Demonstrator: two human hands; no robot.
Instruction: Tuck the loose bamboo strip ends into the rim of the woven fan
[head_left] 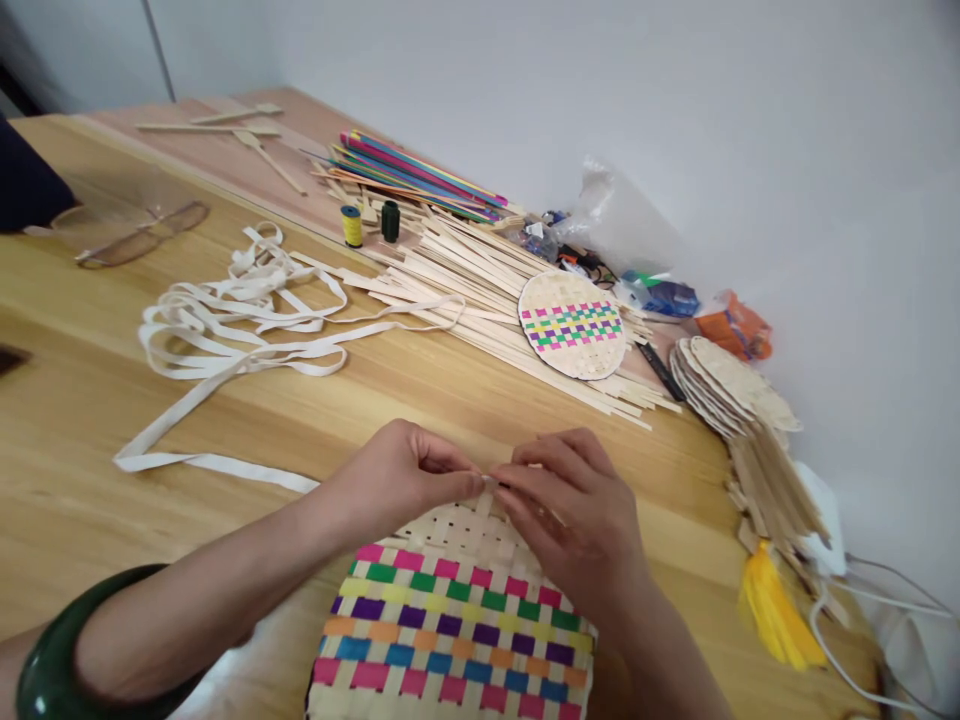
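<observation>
A round woven bamboo fan panel (450, 625), banded in pink, green, yellow, purple, orange and blue, stands at the bottom centre in front of me. My left hand (420, 470) pinches its top rim between thumb and fingers, and a green bangle (71, 640) circles that wrist. Close beside it, my right hand (574, 500) has its thumb and fingers closed on the same rim. The fingertips nearly meet and hide what lies between them. A white cloth tape (217, 460) runs from a loose heap and passes out of sight behind my left forearm.
Pale bamboo strips (480, 290) lie across the table, with a smaller woven disc (574, 325) on top. Behind are coloured strips (420, 175), a yellow thread spool (351, 226) and a dark spool (390, 221). Glasses (142, 235) lie left; stacked fans (727, 385) and a yellow tassel (780, 610) right.
</observation>
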